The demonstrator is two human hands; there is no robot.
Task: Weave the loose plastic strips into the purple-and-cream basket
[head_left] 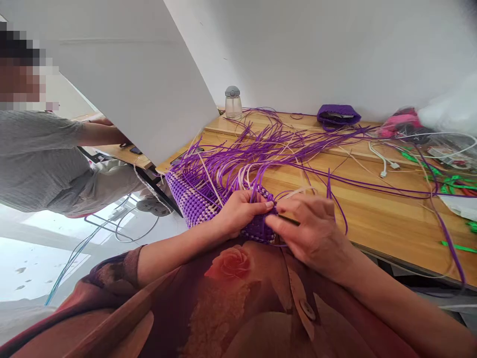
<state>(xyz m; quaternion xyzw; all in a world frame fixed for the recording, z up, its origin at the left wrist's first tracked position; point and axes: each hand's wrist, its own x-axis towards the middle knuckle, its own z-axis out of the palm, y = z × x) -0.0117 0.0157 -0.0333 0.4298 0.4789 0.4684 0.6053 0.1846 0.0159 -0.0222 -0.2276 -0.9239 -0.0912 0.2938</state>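
A purple and cream woven plastic basket (192, 196), partly made, rests against my body at the table's front edge. Long loose purple and cream strands (257, 144) fan out from it across the table. My left hand (244, 211) grips the basket's rim, thumb on top and fingers partly hidden by the weave. Close beside it, my right hand (311, 223) is closed at the near corner of the weave, thumb and fingers pinched around a plastic strand. A purple strand tip pokes up behind its knuckles. The exact point of the pinch is mostly hidden.
On the wooden table (380, 219) stand a clear bottle (233, 104) and a small purple woven pouch (338, 117). White cables (383, 166), plastic bags (452, 149) and green strips (452, 184) lie at right. Another person (40, 159) sits at left beyond a white partition (149, 74).
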